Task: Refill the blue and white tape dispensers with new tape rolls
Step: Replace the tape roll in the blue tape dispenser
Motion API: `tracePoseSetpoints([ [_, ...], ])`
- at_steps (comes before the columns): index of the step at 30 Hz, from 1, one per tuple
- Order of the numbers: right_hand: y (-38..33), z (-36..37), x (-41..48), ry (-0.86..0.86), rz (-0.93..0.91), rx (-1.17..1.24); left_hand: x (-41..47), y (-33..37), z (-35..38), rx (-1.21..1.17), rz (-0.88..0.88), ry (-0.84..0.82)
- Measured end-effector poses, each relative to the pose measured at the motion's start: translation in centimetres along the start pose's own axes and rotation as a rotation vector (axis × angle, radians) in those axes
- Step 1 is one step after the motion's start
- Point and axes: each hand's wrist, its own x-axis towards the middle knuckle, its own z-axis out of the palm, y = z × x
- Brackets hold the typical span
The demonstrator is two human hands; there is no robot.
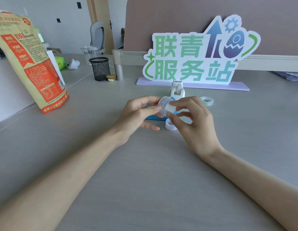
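My left hand [138,114] and my right hand [193,120] hold a roll of clear tape [164,105] between them above the grey table [153,164]. My right thumb and forefinger pinch the roll's white loose end. The blue tape dispenser [153,116] lies on the table behind my hands and is mostly hidden by them. The white tape dispenser [177,90] stands upright just beyond. A white tape roll [170,125] lies on the table under my right fingers. Another roll, greenish-white [206,100], lies to the right.
A large sign with green characters [194,60] stands on a lilac base behind the dispensers. A tall printed paper bag [31,64] stands at the left. A black mesh pen cup [100,68], a small lidded pot [110,77] and a clear plastic cup [90,52] sit further back.
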Motion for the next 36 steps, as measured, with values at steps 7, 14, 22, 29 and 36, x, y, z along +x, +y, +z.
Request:
tracePoseSetpoints([
  [7,-0.3,0.0,0.1,0.009,0.084,0.024,-0.2,0.2,0.1,0.035,0.017,-0.008],
  [14,-0.5,-0.3,0.3,0.031,0.223,0.057,-0.2,0.3,0.2,0.050,0.060,-0.005],
  [22,-0.7,-0.3,0.3,0.003,0.252,0.088,0.0,0.0,0.3,0.045,0.081,0.058],
  [29,-0.8,-0.3,0.3,-0.054,0.261,0.093,0.1,-0.5,0.5,0.105,0.115,0.046],
  [36,-0.1,-0.2,0.6,-0.066,0.354,0.116,0.0,-1.0,0.4,0.338,0.195,-0.030],
])
